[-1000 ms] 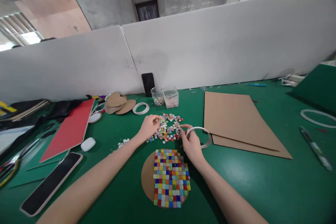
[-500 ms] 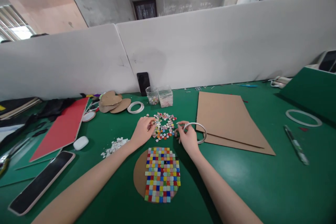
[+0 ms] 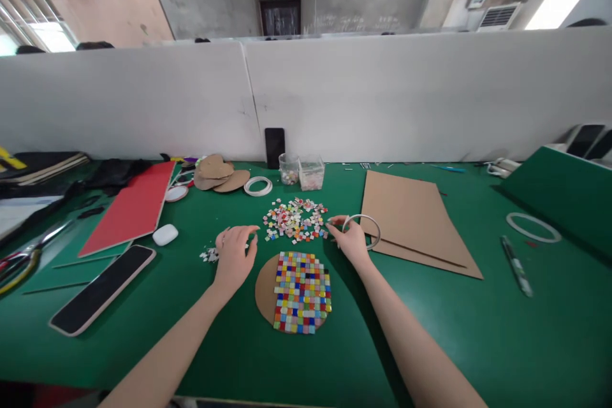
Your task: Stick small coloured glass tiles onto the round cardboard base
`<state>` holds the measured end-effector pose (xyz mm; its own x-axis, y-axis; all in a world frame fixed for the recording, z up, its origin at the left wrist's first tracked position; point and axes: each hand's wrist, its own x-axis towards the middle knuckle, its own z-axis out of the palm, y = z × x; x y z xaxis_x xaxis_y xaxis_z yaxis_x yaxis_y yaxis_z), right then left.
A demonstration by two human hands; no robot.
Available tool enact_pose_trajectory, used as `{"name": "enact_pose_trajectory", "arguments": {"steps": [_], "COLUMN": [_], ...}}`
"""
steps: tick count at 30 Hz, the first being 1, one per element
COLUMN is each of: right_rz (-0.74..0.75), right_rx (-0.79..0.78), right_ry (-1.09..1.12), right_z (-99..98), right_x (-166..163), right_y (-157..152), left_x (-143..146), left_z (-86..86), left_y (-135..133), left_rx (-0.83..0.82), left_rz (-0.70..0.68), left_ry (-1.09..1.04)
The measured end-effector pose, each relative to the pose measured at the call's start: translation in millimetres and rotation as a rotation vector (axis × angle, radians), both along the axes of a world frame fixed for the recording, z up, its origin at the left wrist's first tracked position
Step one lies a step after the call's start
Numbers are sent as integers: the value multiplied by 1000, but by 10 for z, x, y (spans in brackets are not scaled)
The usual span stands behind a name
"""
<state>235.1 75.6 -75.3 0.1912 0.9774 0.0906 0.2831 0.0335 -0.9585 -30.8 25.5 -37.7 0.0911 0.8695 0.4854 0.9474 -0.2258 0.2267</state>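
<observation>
My left hand (image 3: 234, 255) hovers over a small heap of white scraps (image 3: 209, 255), with its fingers curved and a gap between thumb and forefinger; I see nothing between them. A thin, pale roll of tape (image 3: 379, 229) is hooked in the fingers of my right hand (image 3: 352, 239), whose fingertips are at the right edge of a loose spread of small mosaic tiles (image 3: 294, 220). Between my forearms lies a round cardboard disc (image 3: 264, 293). Rows of coloured mosaic tiles (image 3: 302, 293) cover most of it, leaving bare board on its left side.
Behind the loose tiles stand two clear containers (image 3: 312, 177) and an upright phone (image 3: 275, 148). Cardboard sheets (image 3: 406, 217) lie right, cardboard discs (image 3: 215, 172) and another tape roll (image 3: 258, 186) back left. A red board (image 3: 129, 213), long phone (image 3: 102, 290) and white case (image 3: 165, 234) lie left.
My left hand has moved left and nearer, from the loose tiles to the white scraps, and its fingers have parted. The loose tiles look more spread out. My right hand still holds the tape roll.
</observation>
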Motion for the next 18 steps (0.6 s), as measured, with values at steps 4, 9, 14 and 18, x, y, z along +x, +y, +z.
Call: {"name": "enact_pose_trajectory", "arguments": {"steps": [4, 9, 14, 18], "right_rz": [19, 66, 109, 98], "right_rx": [9, 27, 29, 37], "right_ry": [-44, -135, -185, -184], "right_z": [-3, 12, 25, 8], "right_x": [2, 19, 31, 11], "right_y": [-14, 0, -3, 6], "left_x": [-22, -65, -100, -63], "left_z": [-14, -115, -174, -146], "left_y": [-7, 32, 57, 34], "left_rx": [13, -43, -55, -19], "left_rz": [62, 82, 88, 118], "left_ry": [-17, -24, -32, 34]}}
